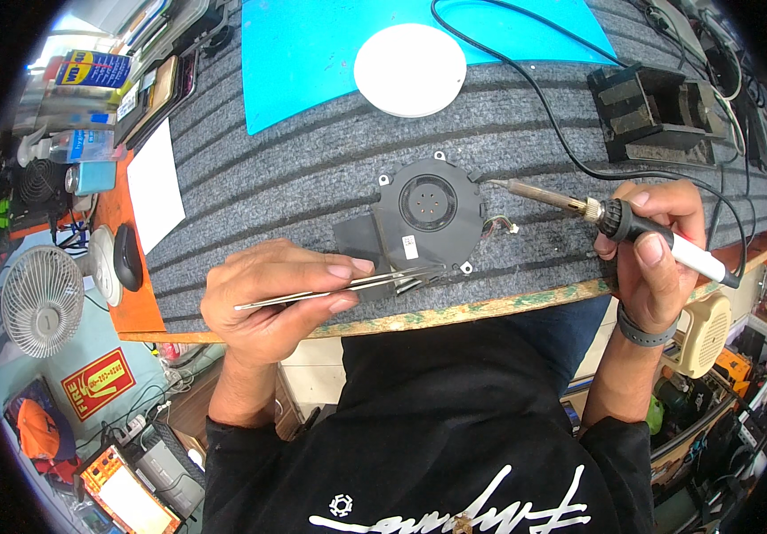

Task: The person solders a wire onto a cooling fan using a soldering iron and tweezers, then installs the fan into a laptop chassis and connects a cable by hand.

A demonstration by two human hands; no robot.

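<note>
Head view: the left hand [268, 287] pinches slim metal tweezers [312, 295] between thumb and fingers, likely for fine control, tips over the near edge of a blower fan [455, 227]; the right hand [668, 236] grips a soldering iron [637, 230] by its smooth handle, probably keeping fingers off the metal shaft, tip at the fan's right side, contact unclear; the round, flat, dark fan lies centrally on ribbed grey carpet [254, 187].

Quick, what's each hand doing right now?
Left hand: closed, holding metal tweezers.
Right hand: closed, holding a soldering iron, its tip near the blower fan's edge.
</note>
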